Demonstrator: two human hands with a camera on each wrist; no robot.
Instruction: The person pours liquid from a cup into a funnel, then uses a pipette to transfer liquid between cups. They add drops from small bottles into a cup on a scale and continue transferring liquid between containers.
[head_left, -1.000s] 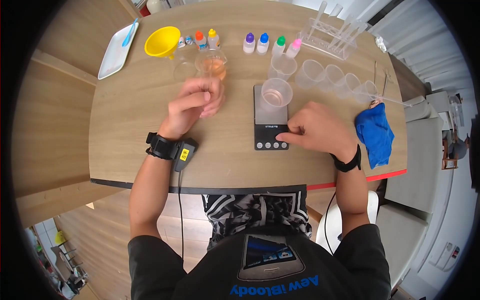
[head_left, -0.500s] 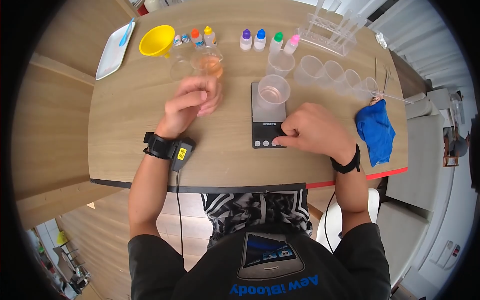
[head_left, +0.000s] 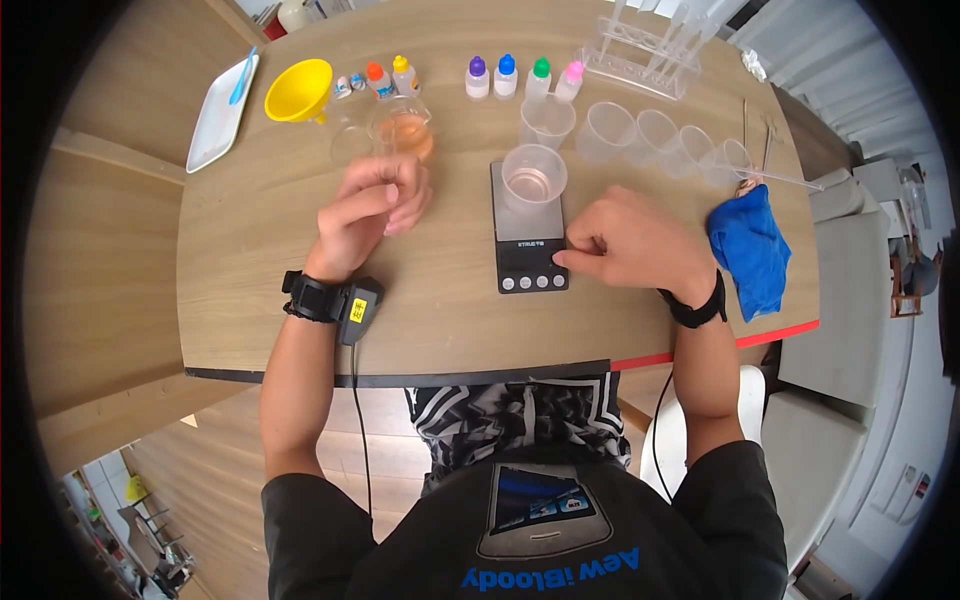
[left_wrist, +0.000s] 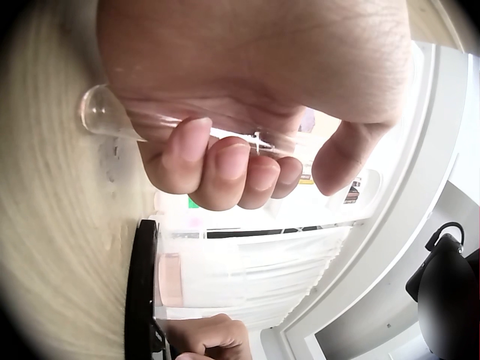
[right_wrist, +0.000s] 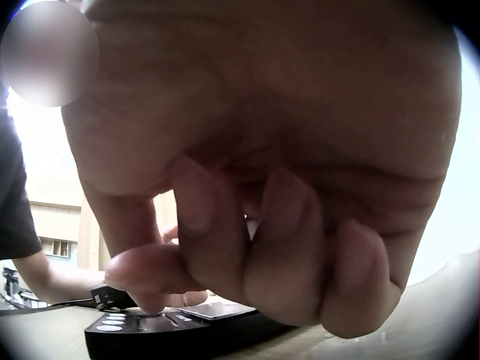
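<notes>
A black digital scale lies on the table, and a clear cup with a little liquid at its bottom stands on its plate. My right hand is beside the scale, thumb tip over the right edge of the dark panel, above the button row. In the right wrist view its fingers are curled with nothing seen in them. My left hand is raised left of the scale, fingers curled round a clear tube, seen best in the left wrist view. Behind it stands a beaker of orange liquid.
Several clear cups stand behind and right of the scale. Farther back are dropper bottles and a test tube rack. A yellow funnel and white tray are at left, a blue cloth at right.
The right thumb has moved from the scale's buttons back toward its display. The left hand keeps its curled pose. The head view has shifted slightly, so the tabletop things appear farther left.
</notes>
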